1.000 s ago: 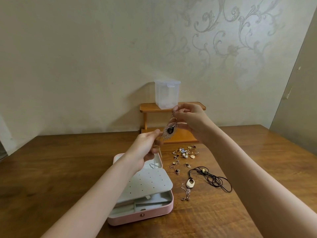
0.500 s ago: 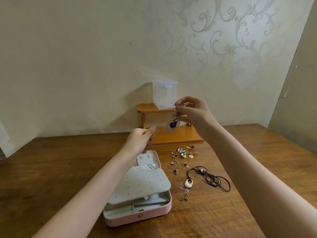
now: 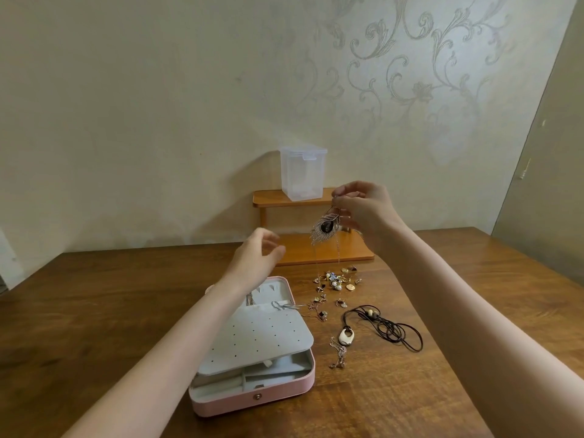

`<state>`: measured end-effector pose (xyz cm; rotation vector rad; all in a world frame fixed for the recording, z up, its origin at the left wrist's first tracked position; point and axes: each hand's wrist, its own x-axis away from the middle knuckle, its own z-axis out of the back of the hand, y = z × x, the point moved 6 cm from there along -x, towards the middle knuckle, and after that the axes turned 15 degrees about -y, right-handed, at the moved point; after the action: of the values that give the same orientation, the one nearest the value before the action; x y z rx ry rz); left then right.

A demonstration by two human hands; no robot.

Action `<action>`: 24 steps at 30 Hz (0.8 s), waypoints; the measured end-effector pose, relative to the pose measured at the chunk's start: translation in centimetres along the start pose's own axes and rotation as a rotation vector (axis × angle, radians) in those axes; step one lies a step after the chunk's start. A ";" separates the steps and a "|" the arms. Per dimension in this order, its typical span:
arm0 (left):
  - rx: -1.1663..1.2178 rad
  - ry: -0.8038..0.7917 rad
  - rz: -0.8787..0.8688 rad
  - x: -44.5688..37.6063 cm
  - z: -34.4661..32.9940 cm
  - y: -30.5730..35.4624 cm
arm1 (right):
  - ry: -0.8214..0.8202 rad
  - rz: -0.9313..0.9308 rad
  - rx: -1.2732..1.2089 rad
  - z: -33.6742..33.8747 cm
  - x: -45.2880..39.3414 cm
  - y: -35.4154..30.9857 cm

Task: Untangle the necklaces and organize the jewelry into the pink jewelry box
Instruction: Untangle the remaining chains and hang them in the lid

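- Right hand (image 3: pixel 363 210) raised above the far side of the table (image 3: pixel 94 311), fingertips pinching the top of a feather pendant necklace (image 3: pixel 325 229); thin chain hanging down toward the loose jewelry pile (image 3: pixel 336 281).
- Left hand (image 3: pixel 256 260) in mid-air just left of the pendant, fingers loosely spread, grasping nothing visible.
- Pink jewelry box (image 3: pixel 252 352) open at near centre, perforated tray propped over the compartments.
- Black cord necklace (image 3: pixel 379 327) lying right of the box.
- Clear plastic container (image 3: pixel 301 172) on a wooden shelf (image 3: pixel 316 248) at the far wall.
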<state>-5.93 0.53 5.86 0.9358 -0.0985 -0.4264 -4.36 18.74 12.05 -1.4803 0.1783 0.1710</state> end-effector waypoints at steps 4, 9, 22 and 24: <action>0.235 0.056 -0.231 0.5 -0.2 3.2 | -0.035 -0.007 0.007 -0.9 0.0 0.1; 0.345 -0.074 -0.147 0.0 -1.0 3.7 | -0.062 -0.001 0.044 -1.5 0.1 -0.1; 0.030 0.007 -0.142 0.7 0.3 3.8 | -0.093 -0.054 0.160 -1.1 0.0 0.2; -0.091 0.081 -0.182 1.0 0.5 4.1 | -0.044 -0.045 0.140 -0.8 -0.2 0.4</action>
<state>-3.90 1.84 9.31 0.8747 0.0796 -0.5558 -4.66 17.95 11.63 -1.3388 0.1185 0.1519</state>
